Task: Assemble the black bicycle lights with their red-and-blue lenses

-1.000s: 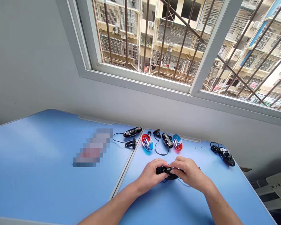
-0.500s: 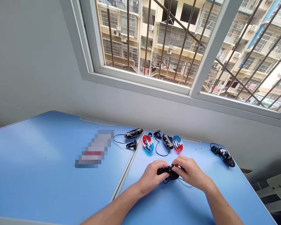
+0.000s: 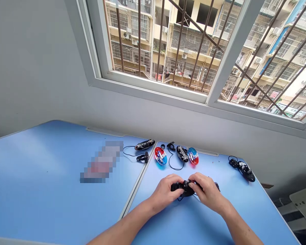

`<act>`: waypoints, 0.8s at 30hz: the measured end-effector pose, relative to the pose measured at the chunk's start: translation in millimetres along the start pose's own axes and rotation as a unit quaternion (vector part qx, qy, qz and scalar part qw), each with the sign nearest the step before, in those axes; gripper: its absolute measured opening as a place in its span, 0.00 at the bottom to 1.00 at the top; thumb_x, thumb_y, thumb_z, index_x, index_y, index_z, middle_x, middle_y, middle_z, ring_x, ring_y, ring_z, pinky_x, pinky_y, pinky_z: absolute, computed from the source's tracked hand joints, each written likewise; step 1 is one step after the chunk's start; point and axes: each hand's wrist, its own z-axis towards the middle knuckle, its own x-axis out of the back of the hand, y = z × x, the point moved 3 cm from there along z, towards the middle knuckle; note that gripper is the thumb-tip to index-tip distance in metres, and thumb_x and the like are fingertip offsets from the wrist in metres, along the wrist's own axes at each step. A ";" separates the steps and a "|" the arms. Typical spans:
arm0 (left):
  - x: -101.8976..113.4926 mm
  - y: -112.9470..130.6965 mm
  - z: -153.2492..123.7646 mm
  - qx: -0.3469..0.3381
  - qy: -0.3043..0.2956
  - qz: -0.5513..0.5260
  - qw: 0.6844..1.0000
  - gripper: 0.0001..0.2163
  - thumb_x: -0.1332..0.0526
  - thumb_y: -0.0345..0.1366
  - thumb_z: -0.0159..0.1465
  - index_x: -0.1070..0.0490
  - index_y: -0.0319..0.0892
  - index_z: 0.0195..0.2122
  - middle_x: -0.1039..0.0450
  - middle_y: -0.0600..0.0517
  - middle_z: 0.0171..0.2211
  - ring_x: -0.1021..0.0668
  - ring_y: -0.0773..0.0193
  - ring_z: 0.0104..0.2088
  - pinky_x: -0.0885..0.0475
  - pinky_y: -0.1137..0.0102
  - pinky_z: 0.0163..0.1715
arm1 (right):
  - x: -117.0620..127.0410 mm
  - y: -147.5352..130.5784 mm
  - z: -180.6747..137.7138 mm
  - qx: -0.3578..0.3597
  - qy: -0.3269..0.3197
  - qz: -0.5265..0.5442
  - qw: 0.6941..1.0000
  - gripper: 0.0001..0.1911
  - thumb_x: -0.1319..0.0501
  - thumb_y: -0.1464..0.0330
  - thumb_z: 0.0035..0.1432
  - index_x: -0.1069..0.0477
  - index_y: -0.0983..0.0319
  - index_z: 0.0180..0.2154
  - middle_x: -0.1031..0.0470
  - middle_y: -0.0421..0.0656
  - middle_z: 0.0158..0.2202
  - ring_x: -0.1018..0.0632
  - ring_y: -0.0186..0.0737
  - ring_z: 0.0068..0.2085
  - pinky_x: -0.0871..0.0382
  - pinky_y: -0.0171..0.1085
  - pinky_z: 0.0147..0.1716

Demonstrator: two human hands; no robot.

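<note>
A small black device point(image 3: 184, 188) with a thin black wire lies on the blue table point(image 3: 66, 190) between my hands. My left hand point(image 3: 165, 191) grips its left end with curled fingers. My right hand point(image 3: 206, 191) pinches its right end, fingertips pressed onto the top. Both hands rest on the right half of the table, close to each other.
Farther back lie two oval lights with red and blue halves point(image 3: 160, 155) point(image 3: 193, 155), a black oval base point(image 3: 182, 153), another black oval unit point(image 3: 144, 144) with a wire and clip point(image 3: 142, 157), and one more black unit point(image 3: 245, 169) at the right. A blurred box point(image 3: 102, 162) sits left. A barred window is behind.
Both hands stay on the black device; the fingers have shifted slightly on it, and the right hand has moved a little lower and right. The camera has tilted slightly.
</note>
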 end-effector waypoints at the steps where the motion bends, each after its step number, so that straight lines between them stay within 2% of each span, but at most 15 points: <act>1: 0.1 0.1 0.0 0.000 0.000 -0.002 1.000 0.09 0.41 0.30 0.51 0.23 0.44 0.33 0.23 0.51 0.35 0.24 0.57 0.38 0.30 0.69 0.41 | -0.7 -1.0 0.3 0.001 -0.003 0.002 1.000 0.09 0.49 0.68 0.67 0.30 0.59 0.38 0.28 0.42 0.30 0.28 0.37 0.30 0.36 0.34 0.29; 6: 0.0 3.3 0.2 -0.001 -0.003 -0.010 1.000 0.08 0.39 0.30 0.51 0.23 0.44 0.31 0.23 0.51 0.34 0.23 0.57 0.37 0.30 0.69 0.40 | -2.4 -2.1 3.3 -0.009 -0.013 0.024 1.000 0.11 0.48 0.67 0.67 0.27 0.58 0.39 0.27 0.42 0.30 0.28 0.38 0.31 0.34 0.34 0.30; 10: 0.0 3.0 -0.2 0.009 0.008 -0.014 1.000 0.06 0.39 0.30 0.52 0.23 0.44 0.27 0.23 0.50 0.34 0.23 0.57 0.37 0.29 0.69 0.41 | 7.4 2.9 5.5 -0.080 0.034 0.061 0.994 0.13 0.51 0.66 0.68 0.30 0.61 0.45 0.29 0.40 0.28 0.28 0.36 0.28 0.31 0.34 0.28; 13: -1.0 0.5 -0.3 0.017 0.014 -0.017 1.000 0.05 0.38 0.30 0.52 0.22 0.43 0.27 0.23 0.50 0.34 0.22 0.57 0.38 0.29 0.69 0.41 | 21.5 4.0 4.2 -0.178 0.067 0.170 0.967 0.15 0.53 0.66 0.67 0.33 0.62 0.50 0.34 0.38 0.28 0.31 0.32 0.22 0.34 0.31 0.19; 15: -1.7 -1.2 0.0 0.023 0.020 -0.018 0.999 0.04 0.37 0.30 0.51 0.22 0.43 0.26 0.23 0.50 0.34 0.22 0.57 0.37 0.29 0.69 0.41 | 29.3 -1.6 1.8 -0.207 0.076 0.257 0.941 0.16 0.50 0.64 0.66 0.33 0.61 0.51 0.34 0.39 0.31 0.31 0.30 0.22 0.32 0.31 0.19; 16: -2.0 -2.0 0.3 0.025 0.023 -0.017 0.999 0.04 0.37 0.30 0.51 0.22 0.43 0.26 0.23 0.50 0.34 0.22 0.57 0.37 0.29 0.69 0.41 | 32.5 -6.5 0.7 -0.200 0.086 0.281 0.935 0.16 0.48 0.64 0.65 0.33 0.60 0.52 0.33 0.40 0.33 0.29 0.30 0.23 0.30 0.32 0.21; 18: -2.5 -2.8 1.0 0.028 0.027 -0.017 0.999 0.04 0.37 0.30 0.50 0.23 0.43 0.25 0.22 0.50 0.34 0.22 0.57 0.37 0.29 0.69 0.41 | 37.8 -18.7 -1.1 -0.146 0.133 0.268 0.943 0.16 0.46 0.64 0.66 0.34 0.59 0.54 0.29 0.41 0.35 0.24 0.33 0.27 0.26 0.35 0.26; 21: -2.6 -2.7 1.6 0.027 0.028 -0.019 0.999 0.04 0.37 0.30 0.50 0.23 0.44 0.25 0.22 0.51 0.34 0.22 0.57 0.37 0.28 0.69 0.40 | 40.7 -38.5 -1.8 -0.022 0.208 0.162 0.964 0.13 0.43 0.67 0.66 0.33 0.56 0.52 0.22 0.43 0.37 0.21 0.38 0.34 0.24 0.36 0.32; 24: -1.9 -1.8 1.7 0.027 0.027 -0.021 0.999 0.04 0.37 0.31 0.51 0.22 0.43 0.27 0.22 0.51 0.34 0.22 0.57 0.37 0.28 0.69 0.40 | 42.0 -53.8 2.0 0.078 0.207 0.062 0.973 0.09 0.41 0.68 0.65 0.31 0.56 0.47 0.20 0.42 0.36 0.21 0.36 0.32 0.25 0.35 0.30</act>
